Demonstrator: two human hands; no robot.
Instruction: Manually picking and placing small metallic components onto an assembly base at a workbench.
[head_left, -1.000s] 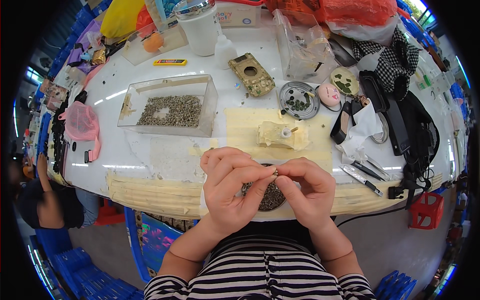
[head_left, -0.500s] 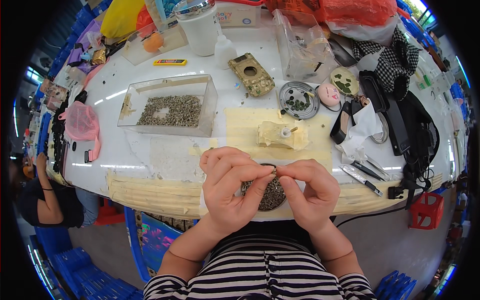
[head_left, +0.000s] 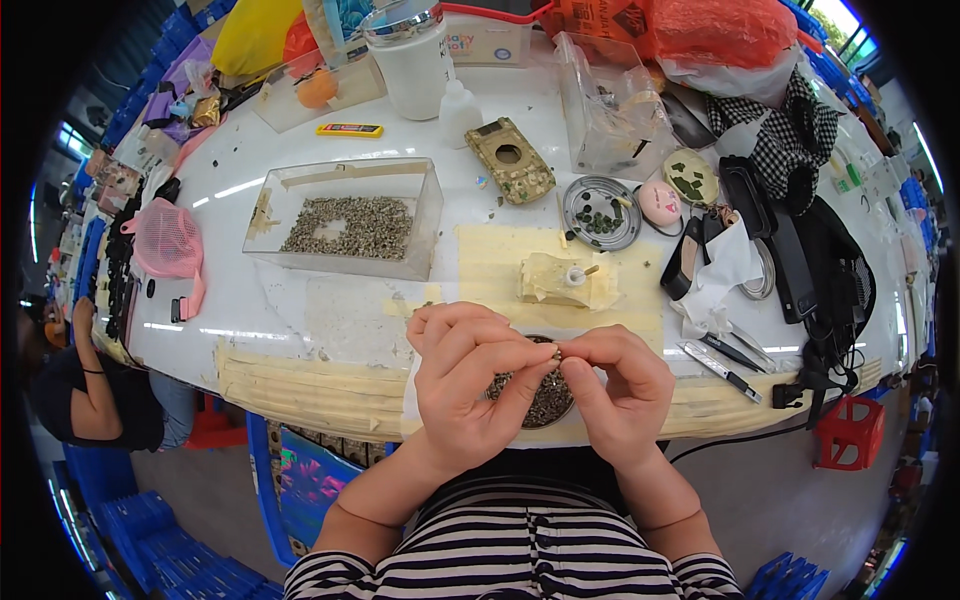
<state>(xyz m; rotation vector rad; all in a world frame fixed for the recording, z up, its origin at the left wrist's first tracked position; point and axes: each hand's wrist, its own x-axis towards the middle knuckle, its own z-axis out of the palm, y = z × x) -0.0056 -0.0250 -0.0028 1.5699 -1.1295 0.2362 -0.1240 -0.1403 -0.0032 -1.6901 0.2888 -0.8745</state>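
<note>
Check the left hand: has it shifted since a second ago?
No, barely. The left hand still sits over the small dish of parts at the table's near edge, fingertips meeting the right hand, same gap below the taped block.

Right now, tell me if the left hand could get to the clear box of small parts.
Probably yes: the clear box sits up-left of the left hand, only bare table between, though both hands pinch a small part.
</note>
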